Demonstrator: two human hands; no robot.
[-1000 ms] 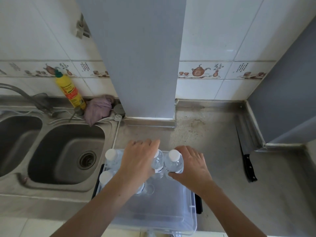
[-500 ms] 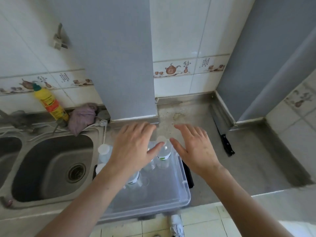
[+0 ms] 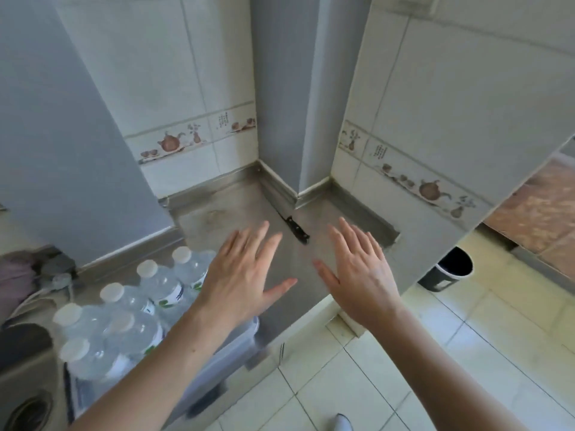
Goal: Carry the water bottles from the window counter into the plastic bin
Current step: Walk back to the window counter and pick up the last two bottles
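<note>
Several clear water bottles (image 3: 130,318) with white caps stand upright in a clear plastic bin (image 3: 224,356) at the lower left, on the steel counter. My left hand (image 3: 245,275) hovers above the bin's right end, fingers spread, holding nothing. My right hand (image 3: 357,272) is out over the counter's front edge, also flat and empty. My left forearm hides part of the bin. No window counter shows in this view.
A black-handled knife (image 3: 297,230) lies on the steel counter (image 3: 224,206) near the corner. A dark waste bin (image 3: 448,270) stands on the tiled floor at the right. The sink (image 3: 28,405) and a purple cloth (image 3: 15,275) sit at the far left.
Both hands let go of the bottles in the bin and lifted away with fingers spread. The view has swung to the right, away from the sink toward the corner and floor.
</note>
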